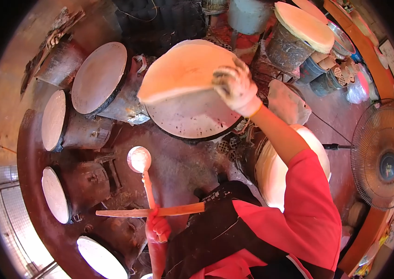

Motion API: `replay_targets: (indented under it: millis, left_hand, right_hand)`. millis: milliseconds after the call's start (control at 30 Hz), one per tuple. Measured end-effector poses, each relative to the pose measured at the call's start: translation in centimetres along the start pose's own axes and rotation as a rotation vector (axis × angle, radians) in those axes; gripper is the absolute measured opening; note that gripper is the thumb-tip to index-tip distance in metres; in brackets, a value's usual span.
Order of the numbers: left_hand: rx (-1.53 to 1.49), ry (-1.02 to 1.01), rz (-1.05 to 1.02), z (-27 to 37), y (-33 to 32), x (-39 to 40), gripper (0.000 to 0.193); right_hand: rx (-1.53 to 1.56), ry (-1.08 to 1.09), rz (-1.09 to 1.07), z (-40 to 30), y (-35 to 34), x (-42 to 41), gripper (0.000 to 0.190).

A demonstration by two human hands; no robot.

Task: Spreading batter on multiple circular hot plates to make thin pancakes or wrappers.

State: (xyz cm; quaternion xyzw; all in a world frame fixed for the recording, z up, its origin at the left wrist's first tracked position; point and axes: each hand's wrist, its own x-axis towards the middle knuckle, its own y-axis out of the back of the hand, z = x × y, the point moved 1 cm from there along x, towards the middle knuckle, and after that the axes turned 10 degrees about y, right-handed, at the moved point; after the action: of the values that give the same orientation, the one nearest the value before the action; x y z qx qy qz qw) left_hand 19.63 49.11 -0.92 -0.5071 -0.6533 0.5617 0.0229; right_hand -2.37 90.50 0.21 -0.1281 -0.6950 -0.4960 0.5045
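Note:
My right hand [235, 85], in a soiled white work glove, pinches the edge of a large thin round flatbread [186, 69]. The near part of the sheet is raised and folded over, so its front edge stands off the round griddle [193, 120]. Brown specks dot the bared griddle surface. Low on the left, my bare left hand [158, 228] grips a long-handled ladle [139, 159] and a flat wooden scraper [179, 210] together. The scraper lies crosswise over the ladle's handle. Pale batter seems to coat the ladle's bowl.
More round griddles on drum stoves curve along my left, among them a grey one [100, 78]. A pale stack of round sheets [273, 171] sits under my right arm. Another flatbread stack [305, 28] tops a bucket. Right stand a pedestal fan [382, 155] and honeycomb coal briquettes [338, 73].

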Motion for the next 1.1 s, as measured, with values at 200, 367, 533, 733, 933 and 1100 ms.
replay_targets:
  millis: [200,367,533,733,933,1100]
  left_hand:
    - [0.028,0.010,0.046,-1.8,1.3,-1.1,0.025]
    - [0.092,0.115,0.058,-1.4,4.2,-2.5,0.024]
    - [0.162,0.233,0.058,-2.2,6.0,-4.3,0.028]
    - [0.197,0.295,0.067,-5.3,7.7,-4.6,0.031]
    - [0.131,0.273,0.084,-10.5,8.8,-3.6,0.032]
    - [0.148,0.193,0.056,-16.3,9.5,-1.6,0.031]
  right_hand:
    - [-0.030,0.047,0.125,0.8,7.1,5.5,0.024]
    - [-0.142,-0.823,-0.152,-5.3,17.4,8.3,0.040]
    - [0.256,-0.840,0.116,-4.0,28.4,0.4,0.038]
    - [0.689,-1.383,0.567,-0.9,41.3,-21.7,0.032]
    - [0.063,-1.822,-0.258,-2.9,41.9,-38.5,0.058]
    - [0.046,-1.840,-0.300,-1.9,39.5,-42.0,0.054]
